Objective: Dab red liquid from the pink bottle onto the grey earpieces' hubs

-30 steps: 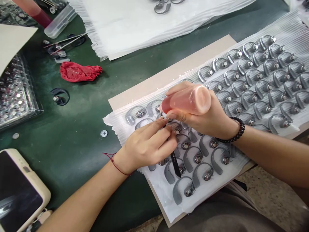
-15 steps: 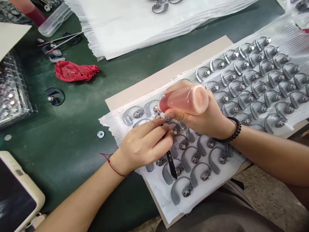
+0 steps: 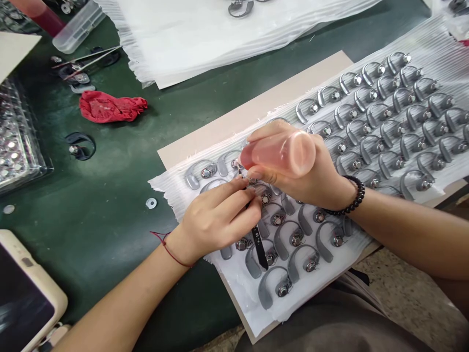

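Note:
My right hand (image 3: 293, 171) is closed round a small pinkish squeeze bottle (image 3: 282, 152), lying sideways with its nozzle pointing left at a grey ear-hook part (image 3: 205, 171). My left hand (image 3: 220, 217) pinches black tweezers (image 3: 259, 247), their tip meeting the nozzle over the parts. Several grey ear-hook parts with round metal pieces lie in rows on a white foam sheet (image 3: 242, 283) over a cardboard sheet (image 3: 256, 115). A red string circles my left wrist, a black bead bracelet (image 3: 348, 203) my right.
On the green mat (image 3: 120, 186) lie a red cloth (image 3: 110, 107), a dark ear hook (image 3: 78, 146), a small washer (image 3: 150, 203), spare tweezers (image 3: 88, 57), a clear tray of metal discs (image 3: 14, 142), and a phone (image 3: 22, 293). More white foam (image 3: 220, 34) lies behind.
Both hands hold nearly still over the same spot; the view has shifted slightly, so everything sits a little further left and up.

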The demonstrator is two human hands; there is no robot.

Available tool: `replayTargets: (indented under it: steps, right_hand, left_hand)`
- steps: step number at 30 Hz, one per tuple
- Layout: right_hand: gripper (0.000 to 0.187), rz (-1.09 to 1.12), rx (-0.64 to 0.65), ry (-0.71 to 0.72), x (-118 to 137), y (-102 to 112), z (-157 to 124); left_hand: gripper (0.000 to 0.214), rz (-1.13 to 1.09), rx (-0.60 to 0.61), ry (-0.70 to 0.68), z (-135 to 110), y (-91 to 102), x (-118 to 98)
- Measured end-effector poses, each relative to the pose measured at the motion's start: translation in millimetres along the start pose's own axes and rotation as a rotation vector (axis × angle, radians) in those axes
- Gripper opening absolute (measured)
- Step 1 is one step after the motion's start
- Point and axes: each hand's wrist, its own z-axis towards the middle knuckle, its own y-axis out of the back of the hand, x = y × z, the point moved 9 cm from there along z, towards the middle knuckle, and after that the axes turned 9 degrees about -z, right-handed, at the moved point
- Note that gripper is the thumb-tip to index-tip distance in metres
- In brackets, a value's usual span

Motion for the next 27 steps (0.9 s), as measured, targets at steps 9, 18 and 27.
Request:
replayTargets:
  steps: [9, 18, 27]
  right_hand:
    - [0.026, -0.078, -0.016, -0.023, -1.0, 4.4, -1.0]
    - [0.024, -0.028, 0.019, -0.016, -1.2, -0.5, 0.1]
    - [0.026, -0.018, 0.035, -0.027, -1.9, -1.5, -0.7]
  left_hand:
    - [0.009, -0.015, 0.009, 0.009, -2.2, -0.8, 0.5]
    - [0.005, 0.010, -0.006, 0.011, -0.5, -0.2, 0.4]
    - [0.005, 0.006, -0.004, 0.003, -0.1, -0.6, 0.1]
